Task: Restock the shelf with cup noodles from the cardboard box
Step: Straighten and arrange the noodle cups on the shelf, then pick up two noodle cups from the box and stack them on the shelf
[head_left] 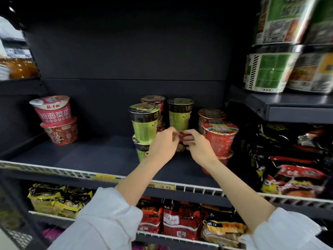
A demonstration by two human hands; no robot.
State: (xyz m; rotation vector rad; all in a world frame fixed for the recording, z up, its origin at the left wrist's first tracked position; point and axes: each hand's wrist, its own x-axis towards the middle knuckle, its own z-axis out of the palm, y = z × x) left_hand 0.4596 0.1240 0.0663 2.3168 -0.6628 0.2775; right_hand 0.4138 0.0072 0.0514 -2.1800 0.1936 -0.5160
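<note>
Head view shows 2 forearms in rolled white sleeves reaching up from the bottom of the frame to the middle of the dark shelf (75, 152). Left hand (164, 144) and right hand (197, 146) meet at centre frame, fingers curled, both pinching a small red cup (184, 137) between them; most of that cup is hidden behind the hands, so its shape is hard to read. Just left of the hands stand 2 stacked green cups (144, 127), glossy, tapered, with black rims and foil lids. Behind them, 2 more tall cups (180, 114) sit near the back panel. Right of centre, red bowls (220, 139) with wide printed lids are stacked, touching the right wrist area. Far left on the same shelf, 2 pink and red bowls (55, 120) are stacked, well apart from the hands. A white wire rail (198, 189) with yellow price labels edges the shelf front. Crinkly noodle packets (180, 221) fill the lower frame. No cardboard box shows in view.
</note>
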